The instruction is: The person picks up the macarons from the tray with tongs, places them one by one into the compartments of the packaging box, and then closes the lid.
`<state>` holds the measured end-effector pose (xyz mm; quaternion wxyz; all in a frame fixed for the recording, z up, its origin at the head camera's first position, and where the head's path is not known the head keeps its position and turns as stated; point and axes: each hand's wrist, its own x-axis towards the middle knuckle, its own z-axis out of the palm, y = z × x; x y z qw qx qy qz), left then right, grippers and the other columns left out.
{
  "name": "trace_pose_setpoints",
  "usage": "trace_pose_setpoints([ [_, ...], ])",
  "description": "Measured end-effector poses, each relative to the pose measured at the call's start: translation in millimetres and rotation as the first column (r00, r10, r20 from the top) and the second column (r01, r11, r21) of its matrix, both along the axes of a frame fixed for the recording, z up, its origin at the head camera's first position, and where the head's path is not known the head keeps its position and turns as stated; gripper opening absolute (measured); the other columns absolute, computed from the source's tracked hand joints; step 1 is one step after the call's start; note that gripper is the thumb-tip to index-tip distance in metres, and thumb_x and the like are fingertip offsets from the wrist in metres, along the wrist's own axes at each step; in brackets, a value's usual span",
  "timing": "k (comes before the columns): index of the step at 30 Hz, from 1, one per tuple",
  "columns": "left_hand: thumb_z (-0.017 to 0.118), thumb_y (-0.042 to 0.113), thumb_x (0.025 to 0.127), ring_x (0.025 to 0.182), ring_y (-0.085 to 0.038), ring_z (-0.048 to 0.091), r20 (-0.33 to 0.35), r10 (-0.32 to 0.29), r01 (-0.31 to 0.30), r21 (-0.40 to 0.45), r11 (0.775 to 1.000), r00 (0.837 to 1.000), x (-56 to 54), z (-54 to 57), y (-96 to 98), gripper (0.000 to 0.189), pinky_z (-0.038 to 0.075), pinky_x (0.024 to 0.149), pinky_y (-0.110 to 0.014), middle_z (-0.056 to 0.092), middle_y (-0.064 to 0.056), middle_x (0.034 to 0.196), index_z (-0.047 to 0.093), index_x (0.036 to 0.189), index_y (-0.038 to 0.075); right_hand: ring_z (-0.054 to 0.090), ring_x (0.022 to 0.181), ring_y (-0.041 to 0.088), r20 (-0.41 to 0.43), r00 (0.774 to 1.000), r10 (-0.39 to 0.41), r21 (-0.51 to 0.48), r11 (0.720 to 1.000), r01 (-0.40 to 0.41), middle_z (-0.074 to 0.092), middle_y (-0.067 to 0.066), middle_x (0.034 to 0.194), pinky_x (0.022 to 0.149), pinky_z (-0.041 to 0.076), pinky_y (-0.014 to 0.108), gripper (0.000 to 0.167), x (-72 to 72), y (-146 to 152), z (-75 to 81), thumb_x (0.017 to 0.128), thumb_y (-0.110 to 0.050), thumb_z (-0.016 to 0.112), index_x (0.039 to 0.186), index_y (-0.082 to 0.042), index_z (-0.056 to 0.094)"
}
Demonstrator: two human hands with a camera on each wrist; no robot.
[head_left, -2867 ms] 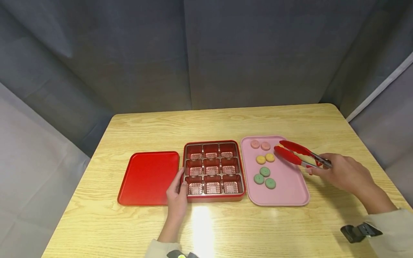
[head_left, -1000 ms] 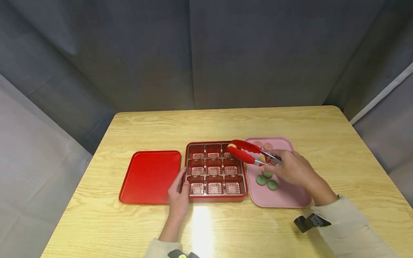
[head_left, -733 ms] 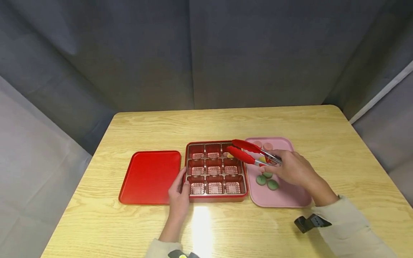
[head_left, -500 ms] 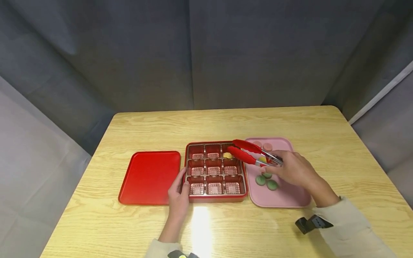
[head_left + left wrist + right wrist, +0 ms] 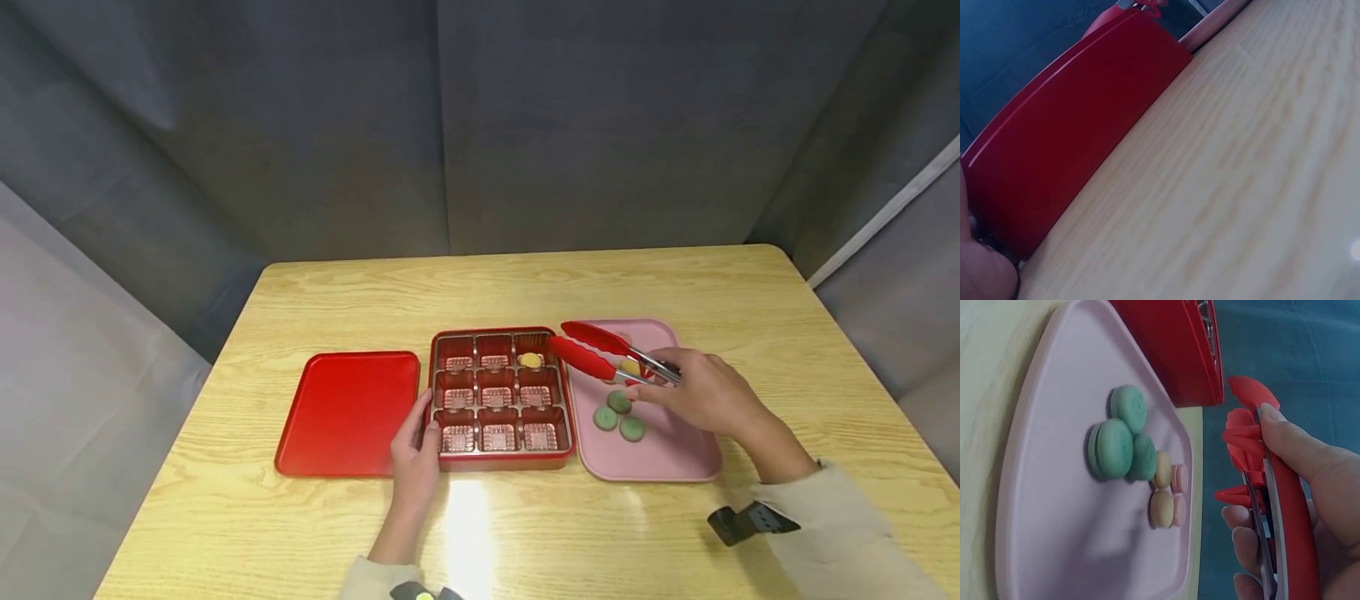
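Red-tipped tongs (image 5: 585,354) are gripped in my right hand (image 5: 701,392), above the pink tray (image 5: 675,454). Their tips stand apart by the right rim of the red box (image 5: 495,462), with nothing between them. One yellow macaron (image 5: 530,360) lies in the back right compartment of the box. My left hand (image 5: 415,458) rests against the box's left side, fingers straight along the wall and thumb at the rim. On the tray lie green macarons (image 5: 1113,449), two yellow macarons (image 5: 1162,508) and two pink macarons (image 5: 1179,478); the tongs partly cover some in the head view.
A flat red lid (image 5: 348,417) lies left of the box on the wooden table (image 5: 525,533). The pink tray stands close along the box's right side. Dark grey curtains (image 5: 480,125) hang behind the table's far edge.
The tongs carried a yellow macaron left from the tray, and it was let go in the back right compartment. My right hand and the tongs have since drawn back right. The left hand stays put.
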<state>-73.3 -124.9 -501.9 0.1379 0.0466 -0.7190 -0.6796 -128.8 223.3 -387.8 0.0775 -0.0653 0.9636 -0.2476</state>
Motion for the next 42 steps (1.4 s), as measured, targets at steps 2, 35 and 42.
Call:
trace_pose_setpoints([
  [2, 0.045, -0.003, 0.092, 0.126, -0.021, 0.047, -0.003, 0.000, 0.000, 0.000, 1.000, 1.000, -0.7, 0.1, -0.3, 0.048, 0.041, 0.097, -0.014, 0.049, -0.007, 0.140, 0.051, 0.137, 0.015, 0.049, 0.071, 0.021, 0.005, 1.000, -0.001, 0.003, 1.000, 0.001, 0.058, 0.010, 0.083, 0.049, 0.036, 0.028, 0.073, 0.7, 4.1, -0.5, 0.073, -0.048, 0.075, 0.125, 0.000, 0.057],
  [35, 0.045, -0.002, 0.093, 0.128, -0.018, 0.044, 0.016, 0.003, -0.003, -0.004, 1.000, 1.000, -0.7, 0.6, 0.8, 0.048, 0.039, 0.099, -0.015, 0.048, -0.005, 0.141, 0.051, 0.137, 0.017, 0.051, 0.071, 0.024, 0.042, 0.996, -0.082, 0.118, 0.990, 0.077, 0.062, 0.022, 0.096, 0.051, 0.033, 0.027, 0.088, 22.1, 69.0, -26.0, 0.072, -0.062, 0.068, 0.124, 0.007, 0.054],
  [42, 0.045, -0.003, 0.092, 0.129, -0.019, 0.044, 0.000, 0.000, 0.000, 0.000, 1.000, 1.000, -0.9, 1.2, 0.0, 0.048, 0.038, 0.099, -0.014, 0.048, -0.006, 0.141, 0.051, 0.137, 0.014, 0.053, 0.073, 0.025, 0.046, 0.996, -0.075, 0.133, 0.989, 0.068, 0.062, 0.027, 0.102, 0.052, 0.034, 0.027, 0.092, 26.0, 73.1, -33.5, 0.071, -0.066, 0.066, 0.123, 0.008, 0.054],
])
